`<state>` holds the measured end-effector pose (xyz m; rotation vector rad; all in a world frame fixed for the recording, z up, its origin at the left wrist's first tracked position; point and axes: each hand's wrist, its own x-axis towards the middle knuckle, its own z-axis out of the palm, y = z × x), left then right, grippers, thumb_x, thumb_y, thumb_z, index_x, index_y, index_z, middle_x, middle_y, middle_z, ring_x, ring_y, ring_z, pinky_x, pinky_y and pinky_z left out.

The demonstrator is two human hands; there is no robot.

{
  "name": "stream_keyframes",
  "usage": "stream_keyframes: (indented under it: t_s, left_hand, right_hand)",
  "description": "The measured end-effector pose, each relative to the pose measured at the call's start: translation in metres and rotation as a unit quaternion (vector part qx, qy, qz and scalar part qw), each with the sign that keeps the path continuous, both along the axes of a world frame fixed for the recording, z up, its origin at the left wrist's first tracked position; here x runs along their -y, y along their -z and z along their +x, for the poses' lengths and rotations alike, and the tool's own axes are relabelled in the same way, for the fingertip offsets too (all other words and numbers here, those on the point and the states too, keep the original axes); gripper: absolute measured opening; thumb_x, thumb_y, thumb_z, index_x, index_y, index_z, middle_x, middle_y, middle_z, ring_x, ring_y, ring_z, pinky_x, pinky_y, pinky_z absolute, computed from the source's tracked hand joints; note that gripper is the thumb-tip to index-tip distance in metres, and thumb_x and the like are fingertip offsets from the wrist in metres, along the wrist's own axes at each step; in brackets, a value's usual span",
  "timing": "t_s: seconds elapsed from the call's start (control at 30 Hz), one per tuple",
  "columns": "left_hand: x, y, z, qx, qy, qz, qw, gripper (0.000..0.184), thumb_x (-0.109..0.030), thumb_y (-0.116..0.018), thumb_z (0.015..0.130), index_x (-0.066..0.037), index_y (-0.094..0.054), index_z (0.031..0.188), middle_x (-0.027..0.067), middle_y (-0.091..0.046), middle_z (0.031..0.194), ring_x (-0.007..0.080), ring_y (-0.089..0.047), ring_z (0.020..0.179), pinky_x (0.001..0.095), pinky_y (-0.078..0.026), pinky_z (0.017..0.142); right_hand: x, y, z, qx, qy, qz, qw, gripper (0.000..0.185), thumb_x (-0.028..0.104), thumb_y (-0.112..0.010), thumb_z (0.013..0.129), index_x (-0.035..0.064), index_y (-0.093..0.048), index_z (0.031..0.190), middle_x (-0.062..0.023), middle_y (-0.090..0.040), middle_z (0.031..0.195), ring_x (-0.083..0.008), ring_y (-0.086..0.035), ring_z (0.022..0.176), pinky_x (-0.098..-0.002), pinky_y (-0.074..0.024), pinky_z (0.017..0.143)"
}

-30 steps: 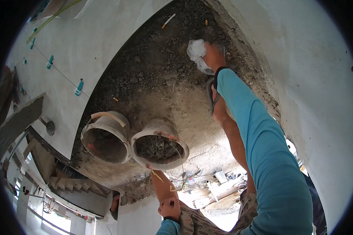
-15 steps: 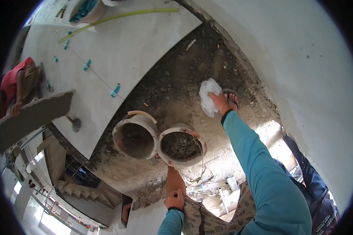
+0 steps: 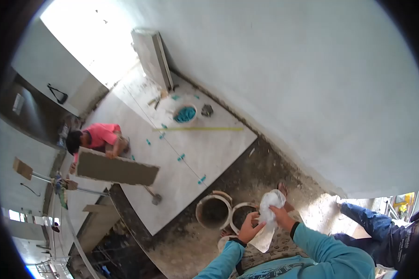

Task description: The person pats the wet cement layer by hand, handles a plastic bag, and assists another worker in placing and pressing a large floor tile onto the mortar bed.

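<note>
A crumpled, whitish plastic bag (image 3: 271,203) is held up over my lap. My right hand (image 3: 282,217) grips it from the right with curled fingers. On its lower left side my left hand (image 3: 250,228) has its fingers bent against the bag's edge. Just left of my hands stand two buckets: one (image 3: 213,211) with a dark inside, and another (image 3: 241,215) with grey material, partly hidden behind my left hand.
A person in a pink top (image 3: 102,135) holds a mortar-covered tile (image 3: 118,169) at the left. Pale floor tiles (image 3: 158,200) bear teal clips, a tub of teal pieces (image 3: 185,114) and a yellow strip (image 3: 205,129). Another person in jeans (image 3: 370,221) is at the right.
The view has swung up toward the room. My right hand has lifted the bag from near the ground to my lap, and my left hand has come up to it.
</note>
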<state>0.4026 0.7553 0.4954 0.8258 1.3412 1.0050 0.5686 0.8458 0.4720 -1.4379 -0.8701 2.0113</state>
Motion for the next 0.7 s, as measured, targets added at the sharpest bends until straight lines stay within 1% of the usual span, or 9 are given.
stream_keyframes:
  t_s: [0.03,0.07,0.1,0.2,0.23,0.3,0.47,0.53,0.7]
  left_hand:
    - [-0.007,-0.013,0.006,0.042,-0.009,-0.007,0.999,0.057,-0.022,-0.074,0.082,0.000,-0.045,0.125,0.0130,-0.054,0.122,0.0204,-0.057,0.104,0.0321,-0.049,0.084]
    - [-0.011,-0.026,0.010,0.037,-0.027,0.028,0.999,0.049,-0.018,-0.072,0.083,0.000,-0.048,0.122,0.0130,-0.056,0.119,0.0172,-0.058,0.098,0.0300,-0.049,0.080]
    - [-0.015,-0.038,0.010,-0.012,-0.033,0.029,0.999,0.037,-0.016,-0.069,0.084,-0.001,-0.053,0.114,0.0097,-0.060,0.106,0.0143,-0.059,0.087,0.0284,-0.049,0.075]
    - [-0.026,-0.066,0.004,0.072,-0.047,0.035,0.996,0.010,-0.012,-0.059,0.089,-0.004,-0.058,0.095,0.0006,-0.059,0.081,0.0103,-0.056,0.074,0.0261,-0.046,0.066]
    - [-0.029,-0.076,0.005,0.067,-0.052,0.043,0.995,0.010,-0.012,-0.059,0.089,-0.004,-0.058,0.095,0.0006,-0.059,0.081,0.0103,-0.056,0.074,0.0261,-0.046,0.066]
    - [-0.040,-0.103,0.014,0.217,-0.129,-0.046,0.966,0.008,-0.012,-0.054,0.092,-0.006,-0.059,0.094,0.0005,-0.059,0.081,0.0090,-0.056,0.073,0.0248,-0.046,0.065]
    - [-0.052,-0.138,0.029,0.170,-0.303,0.023,0.937,0.008,-0.015,-0.053,0.093,-0.010,-0.054,0.087,-0.0002,-0.059,0.078,0.0107,-0.058,0.071,0.0262,-0.048,0.061]
    - [-0.053,-0.149,0.031,0.233,-0.424,0.054,0.873,0.007,-0.016,-0.053,0.092,-0.013,-0.052,0.087,-0.0004,-0.057,0.075,0.0120,-0.058,0.070,0.0288,-0.048,0.060]
    - [-0.020,-0.137,0.047,0.296,-0.452,0.020,0.841,0.006,-0.017,-0.053,0.091,-0.014,-0.051,0.096,-0.0003,-0.056,0.079,0.0130,-0.057,0.073,0.0319,-0.048,0.062]
  right_hand:
    - [0.002,-0.017,0.002,-0.064,0.076,-0.053,0.994,0.034,0.014,-0.063,0.084,0.0059,-0.057,0.117,-0.0047,-0.063,0.107,-0.0176,-0.061,0.096,-0.0343,-0.0493,0.083]
    - [-0.003,-0.047,-0.002,-0.070,0.071,-0.029,0.995,0.034,0.014,-0.063,0.084,0.0059,-0.057,0.117,-0.0047,-0.063,0.107,-0.0176,-0.061,0.096,-0.0343,-0.0493,0.083]
    - [-0.001,-0.075,-0.006,-0.078,0.065,-0.021,0.995,0.034,0.014,-0.060,0.086,0.0047,-0.056,0.118,-0.0063,-0.063,0.109,-0.0205,-0.061,0.099,-0.0350,-0.0492,0.087]
    - [-0.007,-0.104,0.001,-0.133,0.051,-0.022,0.990,0.033,0.015,-0.056,0.088,0.0038,-0.055,0.119,-0.0086,-0.062,0.111,-0.0236,-0.061,0.102,-0.0364,-0.0489,0.091]
    - [-0.012,-0.106,0.006,-0.174,0.045,-0.034,0.983,0.033,0.015,-0.056,0.088,0.0041,-0.055,0.119,-0.0091,-0.062,0.112,-0.0239,-0.062,0.103,-0.0373,-0.0487,0.091]
    - [-0.025,-0.124,0.017,-0.209,0.028,-0.020,0.977,0.033,0.016,-0.057,0.088,0.0043,-0.055,0.118,-0.0093,-0.062,0.112,-0.0243,-0.061,0.103,-0.0378,-0.0484,0.092]
    - [-0.058,-0.145,0.051,-0.249,-0.028,-0.040,0.967,0.035,0.016,-0.058,0.088,0.0041,-0.055,0.121,-0.0101,-0.062,0.114,-0.0255,-0.061,0.105,-0.0407,-0.0475,0.094]
    - [-0.070,-0.168,0.052,-0.246,-0.041,-0.046,0.967,0.036,0.015,-0.058,0.087,0.0042,-0.055,0.121,-0.0102,-0.062,0.114,-0.0258,-0.061,0.106,-0.0412,-0.0475,0.094]
    - [-0.096,-0.191,0.045,-0.249,-0.149,-0.061,0.955,0.042,0.014,-0.061,0.087,0.0039,-0.050,0.127,-0.0099,-0.060,0.117,-0.0245,-0.059,0.108,-0.0407,-0.0487,0.092]
